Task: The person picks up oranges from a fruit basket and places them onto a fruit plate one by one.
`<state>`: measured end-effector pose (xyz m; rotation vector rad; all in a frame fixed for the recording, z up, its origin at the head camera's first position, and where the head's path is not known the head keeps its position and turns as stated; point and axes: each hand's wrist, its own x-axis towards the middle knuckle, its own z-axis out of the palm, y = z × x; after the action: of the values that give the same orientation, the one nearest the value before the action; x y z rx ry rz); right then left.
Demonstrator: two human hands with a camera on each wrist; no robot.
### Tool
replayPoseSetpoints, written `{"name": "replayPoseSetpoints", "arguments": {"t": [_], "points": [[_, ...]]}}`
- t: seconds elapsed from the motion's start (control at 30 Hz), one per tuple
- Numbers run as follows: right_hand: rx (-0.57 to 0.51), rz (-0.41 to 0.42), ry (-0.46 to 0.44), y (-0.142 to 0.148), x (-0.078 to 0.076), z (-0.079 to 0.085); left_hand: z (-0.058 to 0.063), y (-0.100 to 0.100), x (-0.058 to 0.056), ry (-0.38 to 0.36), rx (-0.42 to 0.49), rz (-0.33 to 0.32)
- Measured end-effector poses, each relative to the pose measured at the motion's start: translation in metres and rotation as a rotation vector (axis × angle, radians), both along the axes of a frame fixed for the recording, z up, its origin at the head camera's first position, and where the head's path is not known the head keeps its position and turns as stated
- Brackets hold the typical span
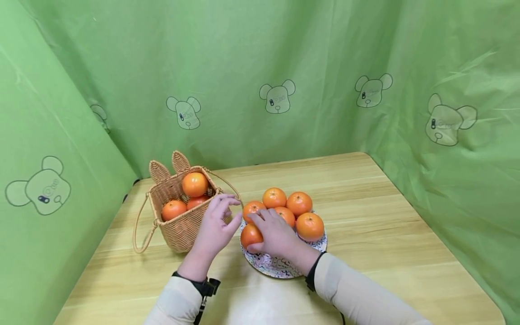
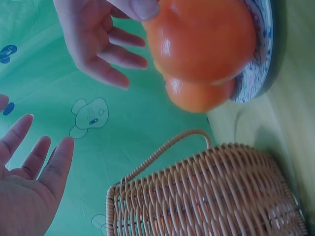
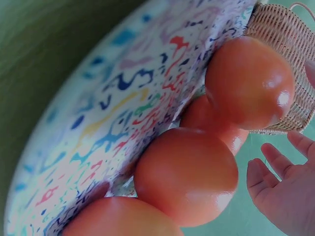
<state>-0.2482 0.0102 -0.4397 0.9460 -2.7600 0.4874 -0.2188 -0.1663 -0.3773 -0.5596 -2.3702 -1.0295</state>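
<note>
My right hand [image 1: 276, 234] reaches over the near-left orange [image 1: 251, 236] on a patterned plate [image 1: 272, 268]. The thumb lies by the fruit's near side with the fingers over it; in the right wrist view these fingers [image 3: 275, 172] look loosely bent and apart from the orange [image 3: 251, 83]. Several other oranges [image 1: 310, 226] share the plate. Between plate and basket, my left hand [image 1: 216, 225] hovers with spread, slightly bent fingers, holding nothing. Just beyond it stands a wicker basket [image 1: 183, 232] with rabbit-like ears, containing oranges [image 1: 195, 184].
A rope-like handle [image 1: 140, 230] sticks out at the basket's left, another [image 1: 227, 183] at its right. Wooden table [image 1: 386, 225] surface stretches right of the plate. Green curtains [image 1: 243, 67] with mouse drawings enclose the back and sides.
</note>
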Motion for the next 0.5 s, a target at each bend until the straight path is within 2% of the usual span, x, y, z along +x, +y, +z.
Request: {"name": "replayPoseSetpoints", "arguments": {"t": [0.13,0.3,0.5], "points": [[-0.002,0.004,-0.008,0.001,0.001,0.006,0.002,-0.006,-0.006,-0.012,0.011,0.025],[-0.027,0.004,-0.020,0.002,0.004,0.016,0.008,-0.015,-0.014,-0.082,0.083,0.046],[-0.069,-0.003,-0.037,0.003,0.007,0.027,0.012,-0.029,-0.023,-0.106,0.147,0.093]]}}
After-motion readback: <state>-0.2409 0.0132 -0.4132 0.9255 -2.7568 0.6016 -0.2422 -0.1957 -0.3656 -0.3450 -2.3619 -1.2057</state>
